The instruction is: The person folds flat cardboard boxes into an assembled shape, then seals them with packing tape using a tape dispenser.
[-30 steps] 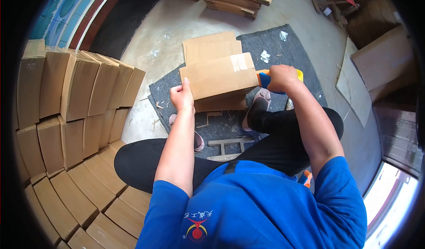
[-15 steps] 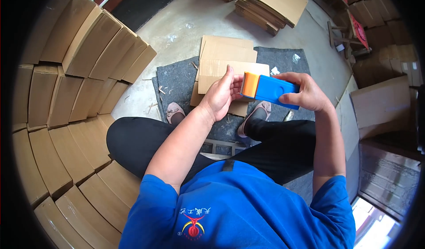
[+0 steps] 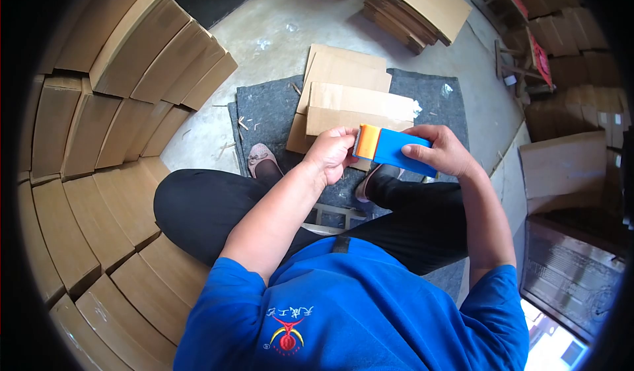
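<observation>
My right hand (image 3: 441, 149) is closed around the blue body of a tape dispenser (image 3: 403, 152), its thumb lying on the near face. The dispenser's orange front end, with a toothed cutting edge, points left. At that edge, my left hand (image 3: 332, 153) has its fingers curled and the tips pressed together. Whatever is between those fingertips is too small to make out. Beyond the hands, flat cardboard pieces and a folded carton (image 3: 353, 118) lie on a dark mat (image 3: 432, 94).
Brown cartons (image 3: 142, 54) are stacked along my left side. A pile of flattened cardboard (image 3: 429, 8) sits on the floor ahead, to the right. More cardboard (image 3: 561, 163) leans at the right. My feet rest on the mat, either side of a slatted piece (image 3: 328, 216).
My left hand has gone from open, thumb up, to fingers pinched at the dispenser's toothed edge. The dispenser has tilted slightly, and the view has shifted a little.
</observation>
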`<state>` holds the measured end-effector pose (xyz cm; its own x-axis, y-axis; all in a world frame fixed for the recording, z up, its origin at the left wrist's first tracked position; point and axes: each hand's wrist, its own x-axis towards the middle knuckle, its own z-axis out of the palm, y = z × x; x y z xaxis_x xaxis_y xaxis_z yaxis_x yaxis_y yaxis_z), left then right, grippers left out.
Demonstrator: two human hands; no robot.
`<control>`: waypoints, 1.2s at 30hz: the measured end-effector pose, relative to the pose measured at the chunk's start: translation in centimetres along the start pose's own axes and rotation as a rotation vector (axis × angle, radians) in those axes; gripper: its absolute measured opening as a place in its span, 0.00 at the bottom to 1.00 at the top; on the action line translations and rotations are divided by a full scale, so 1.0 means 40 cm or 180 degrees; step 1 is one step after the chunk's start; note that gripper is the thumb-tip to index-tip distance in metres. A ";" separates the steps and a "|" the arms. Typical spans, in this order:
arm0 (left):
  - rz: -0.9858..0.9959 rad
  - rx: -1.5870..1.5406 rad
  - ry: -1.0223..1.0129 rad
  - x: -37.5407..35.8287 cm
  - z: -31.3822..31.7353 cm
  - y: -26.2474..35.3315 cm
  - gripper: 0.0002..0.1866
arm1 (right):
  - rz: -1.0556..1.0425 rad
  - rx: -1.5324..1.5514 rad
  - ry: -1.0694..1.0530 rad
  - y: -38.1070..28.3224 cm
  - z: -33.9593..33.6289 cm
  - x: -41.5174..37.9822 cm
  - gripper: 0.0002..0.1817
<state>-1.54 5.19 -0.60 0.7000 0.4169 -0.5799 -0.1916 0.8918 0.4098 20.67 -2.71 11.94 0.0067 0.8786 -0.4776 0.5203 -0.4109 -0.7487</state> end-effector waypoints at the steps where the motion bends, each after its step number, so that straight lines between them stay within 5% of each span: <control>1: 0.0101 0.0305 0.0170 0.004 -0.028 0.008 0.08 | 0.0095 -0.0199 0.0009 -0.011 0.006 0.004 0.31; 7: 0.0922 0.0634 0.1517 0.010 -0.144 0.181 0.06 | 0.0482 -0.1146 0.0443 -0.090 -0.029 0.068 0.30; 12: 0.0970 0.0823 0.1836 0.057 -0.207 0.190 0.09 | 0.0696 -0.1832 0.0339 -0.147 0.001 0.189 0.31; 25: 0.0992 0.0801 0.2055 0.117 -0.261 0.170 0.09 | 0.0880 -0.2481 0.0178 -0.161 0.046 0.293 0.29; 31: 0.0728 -0.0452 0.1763 0.204 -0.295 0.078 0.08 | 0.0999 -0.2540 0.0144 -0.175 0.075 0.302 0.28; 32: 0.0740 -0.0382 0.1603 0.258 -0.355 0.047 0.22 | 0.1072 -0.2565 0.0211 -0.174 0.080 0.302 0.27; 33: 0.0748 -0.0386 0.1606 0.253 -0.356 0.043 0.22 | 0.1063 -0.2569 0.0210 -0.171 0.079 0.300 0.27; 36: -0.0240 0.0839 0.3292 0.200 -0.323 0.049 0.48 | 0.1022 -0.2559 0.0148 -0.158 0.068 0.299 0.27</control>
<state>-5.21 12.57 -13.55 -0.2433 0.4193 -0.8746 0.0691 0.9070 0.4155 15.13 9.74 9.69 0.2825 0.7658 -0.5777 0.9330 -0.3594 -0.0201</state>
